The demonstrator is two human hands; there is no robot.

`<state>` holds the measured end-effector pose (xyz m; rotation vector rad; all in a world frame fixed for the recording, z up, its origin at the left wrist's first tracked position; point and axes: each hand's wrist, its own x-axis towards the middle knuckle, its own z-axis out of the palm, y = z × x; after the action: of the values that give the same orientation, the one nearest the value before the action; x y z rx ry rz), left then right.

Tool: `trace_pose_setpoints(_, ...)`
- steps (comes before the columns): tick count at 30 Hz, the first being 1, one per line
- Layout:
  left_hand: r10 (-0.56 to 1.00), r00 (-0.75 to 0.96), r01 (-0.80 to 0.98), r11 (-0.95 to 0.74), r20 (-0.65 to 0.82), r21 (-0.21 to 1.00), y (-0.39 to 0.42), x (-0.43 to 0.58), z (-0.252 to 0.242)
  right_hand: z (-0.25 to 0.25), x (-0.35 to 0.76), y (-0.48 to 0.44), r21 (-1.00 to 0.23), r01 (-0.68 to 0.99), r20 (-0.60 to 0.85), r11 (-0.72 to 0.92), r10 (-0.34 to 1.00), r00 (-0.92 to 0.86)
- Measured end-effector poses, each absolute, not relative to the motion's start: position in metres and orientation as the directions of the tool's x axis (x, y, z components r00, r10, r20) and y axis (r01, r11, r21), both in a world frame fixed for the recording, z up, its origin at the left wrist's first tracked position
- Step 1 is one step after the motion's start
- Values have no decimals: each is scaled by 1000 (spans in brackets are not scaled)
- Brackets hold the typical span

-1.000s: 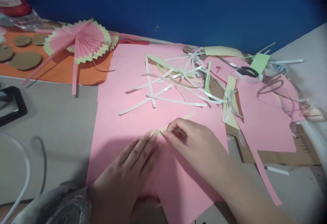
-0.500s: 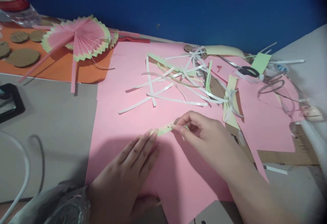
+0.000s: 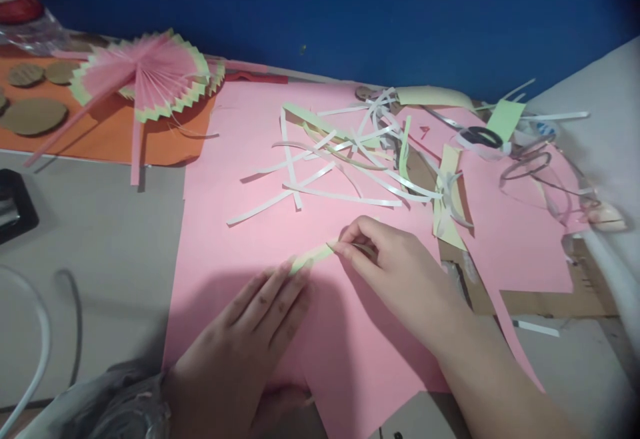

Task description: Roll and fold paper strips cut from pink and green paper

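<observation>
Strip (image 3: 315,256), hands (image 3: 250,325) (image 3: 405,279) wider-set vs 1s ago

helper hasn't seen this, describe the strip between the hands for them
On the large pink sheet, find the left hand and the pinching right hand. Between them runs the pale green strip. Unlike the strips piled farther back, it lies partly under the left hand.

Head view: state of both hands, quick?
Left hand: open, fingers extended, tips on the pale green strip over pink paper.
Right hand: closed, thumb and forefinger pinching the same strip.
</observation>
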<state>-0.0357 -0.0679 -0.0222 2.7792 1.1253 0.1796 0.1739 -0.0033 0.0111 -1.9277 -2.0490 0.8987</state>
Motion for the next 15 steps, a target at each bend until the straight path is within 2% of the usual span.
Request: trace_pose_setpoints(15, 678, 732, 665, -733, 68, 147, -69, -37, -23, 11, 174, -3, -510, 860, -282, -6, 946, -161)
